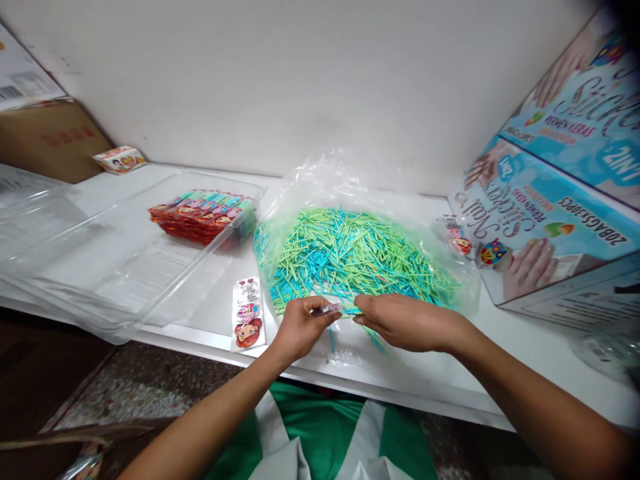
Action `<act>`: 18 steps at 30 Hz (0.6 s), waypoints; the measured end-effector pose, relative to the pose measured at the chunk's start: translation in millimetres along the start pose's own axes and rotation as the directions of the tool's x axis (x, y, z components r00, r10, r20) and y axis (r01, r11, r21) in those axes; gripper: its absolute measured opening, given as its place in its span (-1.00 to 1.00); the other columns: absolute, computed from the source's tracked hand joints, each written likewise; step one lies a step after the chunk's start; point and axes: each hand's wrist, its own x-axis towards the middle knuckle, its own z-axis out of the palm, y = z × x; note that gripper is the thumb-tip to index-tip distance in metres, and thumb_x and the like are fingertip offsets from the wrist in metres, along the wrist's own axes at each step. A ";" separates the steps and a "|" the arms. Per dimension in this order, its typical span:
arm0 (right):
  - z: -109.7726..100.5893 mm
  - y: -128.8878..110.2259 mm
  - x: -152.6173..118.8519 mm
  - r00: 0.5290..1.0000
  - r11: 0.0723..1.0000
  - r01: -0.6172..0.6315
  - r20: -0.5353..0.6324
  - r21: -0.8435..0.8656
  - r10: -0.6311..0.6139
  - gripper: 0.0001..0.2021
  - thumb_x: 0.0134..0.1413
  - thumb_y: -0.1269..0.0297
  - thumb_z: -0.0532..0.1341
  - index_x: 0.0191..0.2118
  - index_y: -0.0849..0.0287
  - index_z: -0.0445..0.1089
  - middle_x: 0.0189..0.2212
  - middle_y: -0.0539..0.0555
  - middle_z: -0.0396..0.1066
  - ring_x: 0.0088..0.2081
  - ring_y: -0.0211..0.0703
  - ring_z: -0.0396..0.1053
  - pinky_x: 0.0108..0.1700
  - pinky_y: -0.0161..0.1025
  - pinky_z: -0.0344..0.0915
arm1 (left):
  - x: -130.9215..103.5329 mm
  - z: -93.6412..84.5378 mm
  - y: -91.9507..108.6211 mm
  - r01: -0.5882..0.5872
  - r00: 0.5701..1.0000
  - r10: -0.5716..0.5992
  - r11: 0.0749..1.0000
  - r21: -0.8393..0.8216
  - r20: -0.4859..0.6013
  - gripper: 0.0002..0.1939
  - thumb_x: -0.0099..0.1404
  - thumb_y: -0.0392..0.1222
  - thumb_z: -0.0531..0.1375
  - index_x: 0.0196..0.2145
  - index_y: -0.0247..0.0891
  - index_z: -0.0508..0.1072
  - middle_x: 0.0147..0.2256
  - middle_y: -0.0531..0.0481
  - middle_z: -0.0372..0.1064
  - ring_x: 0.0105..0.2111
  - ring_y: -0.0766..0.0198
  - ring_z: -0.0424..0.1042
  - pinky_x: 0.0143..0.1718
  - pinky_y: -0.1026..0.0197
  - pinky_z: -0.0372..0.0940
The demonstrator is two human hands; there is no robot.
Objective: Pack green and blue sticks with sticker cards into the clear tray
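My left hand (pixel 305 327) pinches a small clear packet (pixel 327 310) at the front of the table. My right hand (pixel 400 321) is closed on a few green and blue sticks (pixel 353 309), whose ends meet the packet's opening. Just behind both hands, an open clear plastic bag (pixel 320 177) holds a large heap of thin green and blue sticks (pixel 350 253). To the left of my left hand, a flat printed packet (pixel 247 317) with a red-haired cartoon figure lies on the table.
A clear plastic tray (pixel 120 327) at the left holds stacked red packets (pixel 200 217). Printed blue boxes (pixel 560 193) stand at the right, with another small packet (pixel 457 237) beside them. A cardboard box (pixel 50 140) and small carton (pixel 120 160) sit back left, before the wall.
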 end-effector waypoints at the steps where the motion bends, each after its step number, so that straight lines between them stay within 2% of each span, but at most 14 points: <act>1: 0.1 -0.1 -0.1 1.000 1.000 -0.003 -0.002 -0.010 0.003 -0.74 0.29 0.16 -0.06 -0.25 0.19 0.27 -0.38 0.13 0.43 -0.40 -0.11 0.37 -0.44 -0.28 0.04 | 0.2 0.0 0.2 0.008 1.000 -0.008 1.000 -0.015 0.001 -0.78 0.10 -0.08 0.27 -0.50 -0.32 0.50 -0.50 0.02 0.40 -0.43 0.30 0.33 -0.35 0.28 0.16; 5: 0.9 0.3 0.2 1.000 0.999 -0.013 -0.012 -0.033 0.012 -0.72 0.29 0.13 -0.08 -0.25 0.17 0.26 -0.39 0.11 0.44 -0.41 -0.11 0.38 -0.45 -0.28 0.03 | 0.9 -0.1 -0.6 0.055 0.998 -0.054 0.996 -0.066 0.016 -0.75 0.07 -0.06 0.29 -0.52 -0.33 0.48 -0.52 0.02 0.40 -0.45 0.29 0.33 -0.36 0.27 0.18; 7: 0.9 0.7 0.6 1.000 0.999 -0.015 -0.015 -0.049 0.014 -0.72 0.29 0.12 -0.08 -0.25 0.17 0.27 -0.40 0.11 0.44 -0.41 -0.11 0.38 -0.45 -0.28 0.03 | 0.0 -0.4 -1.3 0.048 0.999 -0.047 0.998 -0.038 0.021 -0.75 0.09 -0.05 0.28 -0.50 -0.33 0.49 -0.50 0.01 0.42 -0.44 0.27 0.35 -0.36 0.26 0.20; 10: 0.1 0.7 1.8 1.000 0.997 -0.012 0.003 -0.078 0.012 -0.72 0.29 0.14 -0.07 -0.23 0.17 0.29 -0.39 0.12 0.46 -0.40 -0.09 0.40 -0.45 -0.28 0.04 | -2.2 -2.0 -1.1 -0.080 0.997 0.079 0.986 0.148 0.016 -0.79 0.16 -0.07 0.23 -0.45 -0.28 0.50 -0.44 -0.02 0.46 -0.38 0.22 0.40 -0.25 0.19 0.24; 12: 0.3 0.3 3.0 1.000 0.996 -0.011 0.028 -0.093 0.014 -0.74 0.27 0.17 -0.04 -0.23 0.19 0.31 -0.37 0.15 0.47 -0.38 -0.06 0.42 -0.45 -0.27 0.07 | -3.3 -3.4 0.9 -0.224 0.974 0.221 0.916 0.334 0.047 -0.84 0.21 -0.14 0.18 -0.41 -0.25 0.50 -0.40 -0.02 0.49 -0.33 0.20 0.42 -0.07 0.09 0.20; 14: 2.6 -0.2 4.6 0.999 0.995 -0.022 0.041 -0.097 0.026 -0.75 0.25 0.22 -0.01 -0.17 0.22 0.34 -0.34 0.18 0.49 -0.34 -0.02 0.44 -0.43 -0.26 0.11 | -3.8 -4.0 4.5 -0.346 0.936 0.333 0.799 0.492 0.117 -0.88 0.23 -0.24 0.14 -0.35 -0.22 0.49 -0.36 -0.02 0.50 -0.29 0.20 0.43 0.06 0.00 0.09; 16: 6.9 -1.0 6.7 0.999 0.995 -0.037 0.028 -0.096 0.040 -0.70 0.22 0.29 0.01 0.01 0.26 0.29 -0.27 0.23 0.50 -0.27 0.02 0.46 -0.38 -0.25 0.18 | -3.7 -2.9 9.6 -0.414 0.906 0.378 0.689 0.595 0.192 -0.85 0.23 -0.32 0.11 -0.27 -0.22 0.46 -0.31 -0.03 0.50 -0.25 0.18 0.43 0.09 -0.04 0.03; 18: 11.8 -2.5 9.5 0.999 0.995 -0.036 -0.002 -0.094 0.036 -0.53 0.18 0.41 0.01 0.22 0.28 0.10 -0.15 0.28 0.47 -0.17 0.06 0.45 -0.30 -0.21 0.24 | -3.8 -0.1 15.5 -0.442 0.893 0.370 0.606 0.661 0.258 -0.79 0.24 -0.33 0.08 -0.18 -0.23 0.42 -0.29 -0.05 0.49 -0.24 0.16 0.42 0.08 -0.06 0.03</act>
